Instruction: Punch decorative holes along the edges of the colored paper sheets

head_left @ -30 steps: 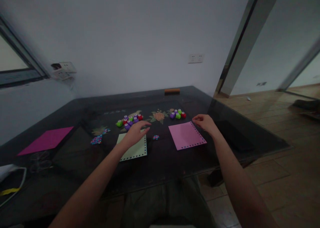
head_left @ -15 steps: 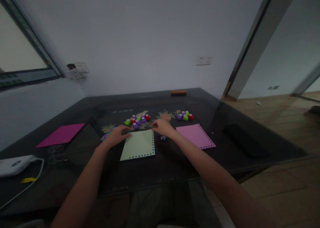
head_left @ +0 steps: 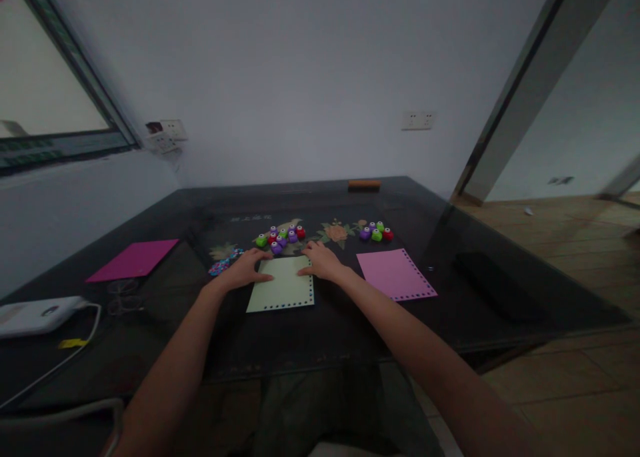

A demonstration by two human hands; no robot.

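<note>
I see pale green sheet (head_left: 281,285) flat on dark table (head_left: 320,340), just before punch cluster (head_left: 280,237). Left hand (head_left: 245,270) and right hand (head_left: 323,262) rest flat on its 2 far corners, fingers loose, pinching nothing. I judge sheet light, floppy, slippery; hold by corners.

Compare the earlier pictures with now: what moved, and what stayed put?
The right hand left the pink sheet and moved left to the far right corner of the pale green sheet; the left hand slid to its far left corner. Both sheets and the coloured punches stayed.
</note>
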